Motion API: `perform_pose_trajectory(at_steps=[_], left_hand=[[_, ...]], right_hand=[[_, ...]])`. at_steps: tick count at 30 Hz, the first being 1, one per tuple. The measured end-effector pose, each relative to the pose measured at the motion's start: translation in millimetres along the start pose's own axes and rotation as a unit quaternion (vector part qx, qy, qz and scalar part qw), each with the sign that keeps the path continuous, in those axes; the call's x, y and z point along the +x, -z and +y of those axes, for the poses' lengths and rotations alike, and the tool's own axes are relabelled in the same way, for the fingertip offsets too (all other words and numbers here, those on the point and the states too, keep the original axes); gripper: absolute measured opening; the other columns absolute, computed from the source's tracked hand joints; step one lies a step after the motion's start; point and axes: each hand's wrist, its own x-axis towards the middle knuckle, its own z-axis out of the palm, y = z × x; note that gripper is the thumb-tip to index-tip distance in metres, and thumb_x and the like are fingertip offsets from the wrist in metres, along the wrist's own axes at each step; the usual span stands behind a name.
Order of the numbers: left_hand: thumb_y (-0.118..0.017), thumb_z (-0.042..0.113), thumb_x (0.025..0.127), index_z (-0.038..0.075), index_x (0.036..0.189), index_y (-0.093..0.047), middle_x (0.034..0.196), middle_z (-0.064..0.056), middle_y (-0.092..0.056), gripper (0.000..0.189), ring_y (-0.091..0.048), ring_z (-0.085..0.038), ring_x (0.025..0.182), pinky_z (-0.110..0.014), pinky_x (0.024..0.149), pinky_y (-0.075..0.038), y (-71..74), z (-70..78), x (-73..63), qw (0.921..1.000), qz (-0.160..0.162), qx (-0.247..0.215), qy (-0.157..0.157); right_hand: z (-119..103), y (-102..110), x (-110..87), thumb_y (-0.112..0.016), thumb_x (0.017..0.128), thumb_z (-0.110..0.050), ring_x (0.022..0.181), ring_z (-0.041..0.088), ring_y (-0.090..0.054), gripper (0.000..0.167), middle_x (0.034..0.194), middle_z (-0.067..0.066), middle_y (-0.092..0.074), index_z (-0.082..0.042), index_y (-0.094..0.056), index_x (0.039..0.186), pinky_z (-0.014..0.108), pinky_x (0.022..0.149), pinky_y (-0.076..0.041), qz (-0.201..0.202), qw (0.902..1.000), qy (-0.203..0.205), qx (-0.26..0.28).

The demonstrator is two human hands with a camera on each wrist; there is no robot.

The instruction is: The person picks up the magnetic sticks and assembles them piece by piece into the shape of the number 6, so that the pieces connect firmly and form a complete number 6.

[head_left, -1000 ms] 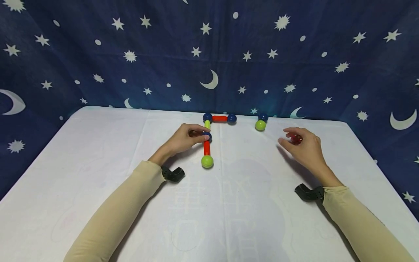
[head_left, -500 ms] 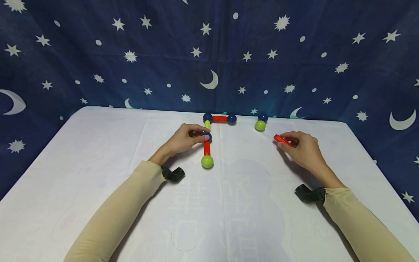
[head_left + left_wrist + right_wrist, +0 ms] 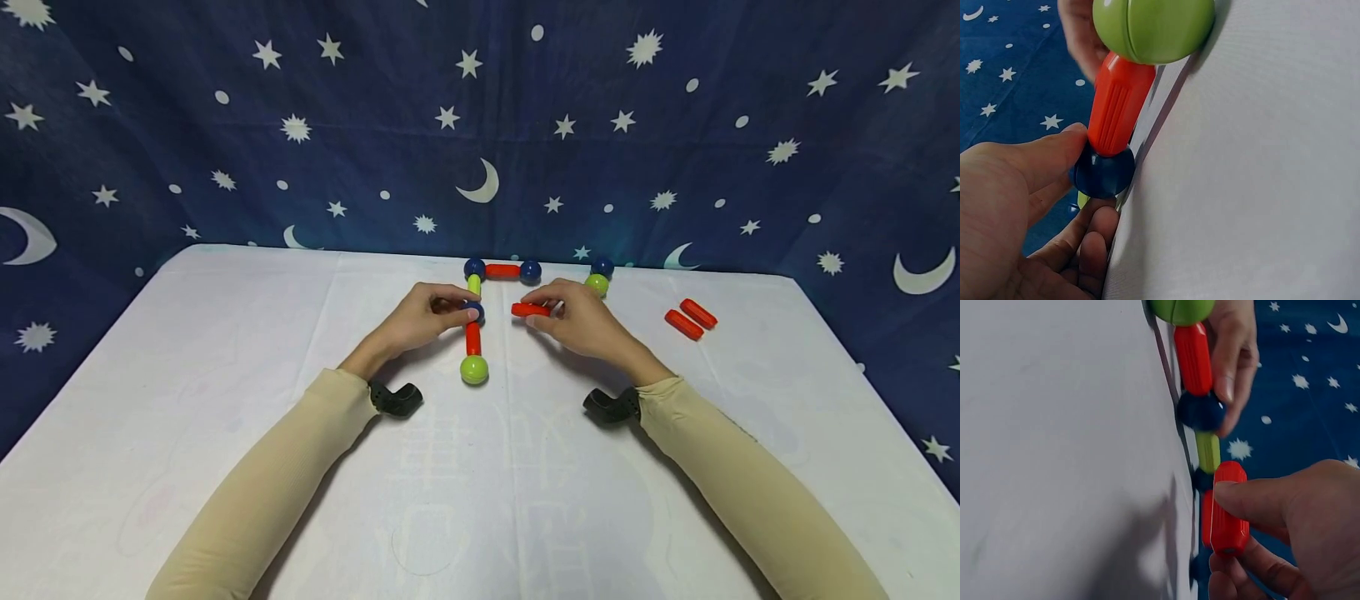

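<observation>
My left hand (image 3: 427,321) pinches the middle blue ball (image 3: 1104,172) of a joined line of toy rods and balls. Toward me, a red rod (image 3: 473,340) runs from that ball to a larger green ball (image 3: 474,370). Away from me, a yellow-green rod (image 3: 475,284) leads to a back blue ball (image 3: 475,268). From there another red rod (image 3: 502,272) reaches right to an end blue ball (image 3: 530,272). Just right of the middle ball, my right hand (image 3: 581,321) holds a loose red rod (image 3: 1230,509) between thumb and fingers, its tip pointing left.
Two loose red rods (image 3: 684,325) lie side by side at the right on the white tablecloth (image 3: 360,517). A spare blue ball (image 3: 602,266) and green ball (image 3: 596,284) sit behind my right hand. A dark starry curtain (image 3: 300,75) hangs beyond the table's far edge.
My right hand has brought the red rod left from the right side to near the middle ball, uncovering two red rods there. My left hand has stayed in place.
</observation>
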Motion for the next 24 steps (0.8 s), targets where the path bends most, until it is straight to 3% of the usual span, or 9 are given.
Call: perform_pose_trajectory(at_steps=[9,24], left_hand=[[-0.071,0.019,0.097,0.006,0.127,-0.071,0.115,-0.009,-0.068,0.033,-0.058,-0.025,0.096,-0.033,0.084,-0.047,0.8,-0.2,-0.1,1.0,-0.004,-0.003,0.003],[-0.072,0.019,0.097,0.007,0.126,-0.071,0.112,-0.009,-0.068,0.032,-0.057,-0.025,0.095,-0.033,0.083,-0.047,0.4,-0.9,0.9,1.0,-0.002,-0.006,0.003]], right_hand=[[-13,-16,20.0,-0.076,0.09,-0.007,0.095,0.025,-0.057,0.03,0.112,0.009,-0.072,-0.005,-0.075,0.119,0.038,0.081,-0.047,-0.026,0.9996,0.013,-0.003],[-16,-17,23.9,-0.076,0.091,-0.009,0.099,0.027,-0.062,0.028,0.106,0.009,-0.07,-0.006,-0.074,0.119,0.043,0.088,-0.05,-0.049,0.9987,0.014,-0.006]])
